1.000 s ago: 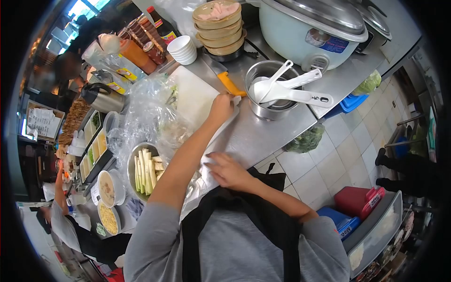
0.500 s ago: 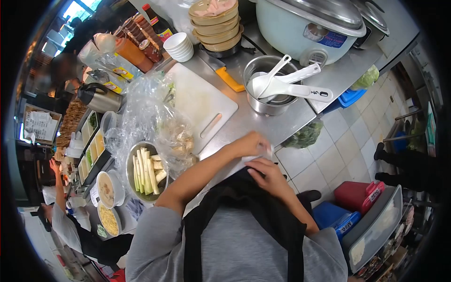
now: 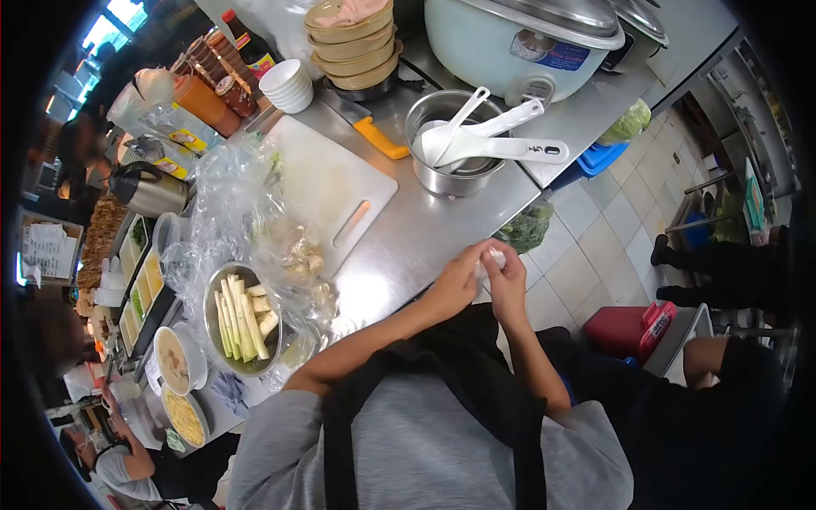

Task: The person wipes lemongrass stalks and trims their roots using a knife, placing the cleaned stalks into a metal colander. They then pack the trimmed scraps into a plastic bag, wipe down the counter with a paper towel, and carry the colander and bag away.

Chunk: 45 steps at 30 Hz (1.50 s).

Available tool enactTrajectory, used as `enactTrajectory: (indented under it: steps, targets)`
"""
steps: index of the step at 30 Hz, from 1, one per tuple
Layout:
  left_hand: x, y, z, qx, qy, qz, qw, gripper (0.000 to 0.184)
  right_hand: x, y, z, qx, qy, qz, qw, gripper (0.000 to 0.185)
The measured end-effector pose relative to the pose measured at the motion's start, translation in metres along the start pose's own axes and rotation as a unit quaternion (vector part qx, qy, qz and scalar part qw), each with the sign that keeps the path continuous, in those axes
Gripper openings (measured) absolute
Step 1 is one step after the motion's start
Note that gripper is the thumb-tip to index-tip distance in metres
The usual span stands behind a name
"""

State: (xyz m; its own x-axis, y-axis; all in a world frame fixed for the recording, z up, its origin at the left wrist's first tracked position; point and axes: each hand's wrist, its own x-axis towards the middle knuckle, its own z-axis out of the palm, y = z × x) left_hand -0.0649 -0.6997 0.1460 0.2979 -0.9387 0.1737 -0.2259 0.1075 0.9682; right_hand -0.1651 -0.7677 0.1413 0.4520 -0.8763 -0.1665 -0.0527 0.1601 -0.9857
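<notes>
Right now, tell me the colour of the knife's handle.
The knife's handle is orange-yellow, showing best in the head view.

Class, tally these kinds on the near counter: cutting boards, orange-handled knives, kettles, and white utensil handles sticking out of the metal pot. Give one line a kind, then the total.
Cutting board: 1
Orange-handled knife: 1
Kettle: 1
White handles in the pot: 3
Total: 6

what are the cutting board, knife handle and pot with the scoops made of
Cutting board: likely plastic, off-white and matte, with a cut-out handle slot. Knife handle: apparently plastic, smooth-looking, evenly orange. Pot: metal, probably stainless steel, silvery with bright reflections.
</notes>
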Motion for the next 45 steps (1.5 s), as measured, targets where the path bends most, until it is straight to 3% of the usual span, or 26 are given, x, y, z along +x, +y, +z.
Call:
enactTrajectory:
  steps: [2, 4, 5, 7, 9, 10, 11, 12, 13, 15, 17, 18, 19, 20, 23, 25, 29, 31, 33, 35, 36, 38, 39, 41, 43, 45]
  targets:
    - [-0.011, 0.018, -0.022, 0.085, 0.018, 0.043, 0.995, 0.059, 0.021, 0.006, 0.014, -0.15, 0.024, -0.198, 0.968, 0.019]
    - [-0.022, 0.018, -0.053, 0.208, 0.03, 0.022, 0.977, 0.062, 0.034, 0.024, 0.027, -0.424, -0.101, -0.383, 0.814, 0.023]
    - [-0.036, 0.023, -0.061, 0.275, 0.088, 0.0, 0.957, 0.06, 0.042, 0.031, 0.024, -0.427, -0.092, -0.383, 0.814, 0.023]
    - [-0.056, 0.025, -0.084, 0.229, 0.135, -0.048, 0.963, 0.046, 0.064, 0.039, 0.018, -0.471, -0.063, -0.487, 0.733, 0.027]
    - [-0.074, 0.044, -0.098, 0.258, 0.185, -0.079, 0.945, 0.036, 0.122, 0.026, -0.021, -0.53, 0.032, -0.415, 0.739, 0.022]
    - [-0.087, 0.044, -0.104, 0.272, 0.195, -0.086, 0.938, 0.034, 0.167, 0.042, -0.047, -0.446, 0.105, -0.314, 0.832, 0.016]
    - [-0.103, 0.041, -0.11, 0.27, 0.194, -0.088, 0.939, 0.034, 0.198, 0.029, -0.082, -0.588, 0.108, -0.296, 0.745, 0.016]
    - [-0.117, 0.035, -0.117, 0.223, 0.193, -0.115, 0.949, 0.035, 0.219, 0.02, -0.107, -0.615, 0.214, -0.24, 0.72, 0.021]
    - [-0.123, 0.032, -0.12, 0.176, 0.194, -0.141, 0.955, 0.036, 0.241, 0.019, -0.132, -0.56, 0.289, -0.161, 0.759, 0.022]
    - [-0.125, 0.04, -0.117, 0.226, 0.216, -0.117, 0.943, 0.035, 0.243, -0.003, -0.124, -0.463, 0.375, -0.235, 0.768, 0.019]
    - [-0.136, 0.058, -0.11, 0.286, 0.253, -0.119, 0.917, 0.034, 0.27, 0.039, -0.124, -0.481, 0.256, -0.297, 0.784, 0.019]
    - [-0.13, 0.068, -0.11, 0.483, 0.189, -0.108, 0.848, 0.033, 0.279, 0.062, -0.107, -0.49, 0.15, -0.352, 0.783, 0.019]
    - [-0.127, 0.073, -0.117, 0.655, 0.106, -0.097, 0.742, 0.031, 0.247, 0.044, -0.087, -0.534, 0.107, -0.238, 0.805, 0.024]
    - [-0.133, 0.061, -0.126, 0.659, 0.114, -0.119, 0.733, 0.031, 0.214, 0.022, -0.063, -0.447, 0.105, -0.242, 0.855, 0.025]
    - [-0.156, 0.029, -0.156, 0.612, 0.168, -0.112, 0.765, 0.03, 0.111, 0.05, -0.008, -0.565, 0.105, -0.338, 0.746, 0.028]
    - [-0.162, 0.03, -0.17, 0.487, 0.293, -0.133, 0.812, 0.029, 0.06, 0.045, 0.032, -0.501, 0.005, -0.332, 0.799, 0.027]
    - [-0.15, 0.067, -0.184, 0.423, 0.38, -0.142, 0.81, 0.027, 0.04, 0.032, 0.083, -0.423, -0.072, -0.295, 0.854, 0.023]
    - [-0.151, 0.084, -0.18, 0.388, 0.426, -0.017, 0.817, 0.03, 0.028, 0.038, 0.098, -0.416, -0.12, -0.343, 0.834, 0.023]
    - [-0.183, 0.095, -0.18, 0.449, 0.449, -0.015, 0.772, 0.024, 0.006, 0.026, 0.113, -0.341, -0.321, -0.291, 0.834, 0.025]
    - [-0.229, 0.101, -0.182, 0.121, 0.671, -0.159, 0.714, 0.024, 0.001, 0.019, 0.126, -0.317, -0.348, -0.249, 0.847, 0.023]
    - [-0.254, 0.1, -0.188, 0.172, 0.692, -0.2, 0.672, 0.031, 0.005, 0.016, 0.129, -0.304, -0.333, -0.286, 0.845, 0.021]
    - [-0.316, 0.07, -0.199, 0.249, 0.711, -0.302, 0.584, 0.043, 0.016, 0.017, 0.137, -0.251, -0.292, -0.289, 0.877, 0.012]
    - [-0.322, 0.068, -0.195, 0.25, 0.718, -0.302, 0.575, 0.043, 0.018, 0.018, 0.144, -0.247, -0.301, -0.293, 0.874, 0.012]
    - [-0.33, 0.063, -0.184, -0.08, 0.68, -0.343, 0.642, 0.047, 0.022, 0.017, 0.16, -0.142, -0.299, -0.214, 0.919, 0.009]
    - [-0.324, 0.048, -0.189, -0.241, 0.602, -0.297, 0.701, 0.046, 0.025, 0.014, 0.174, -0.088, -0.357, -0.159, 0.916, 0.009]
    - [-0.309, 0.03, -0.189, -0.251, 0.623, -0.267, 0.691, 0.04, 0.023, 0.006, 0.191, -0.035, -0.412, -0.101, 0.905, 0.009]
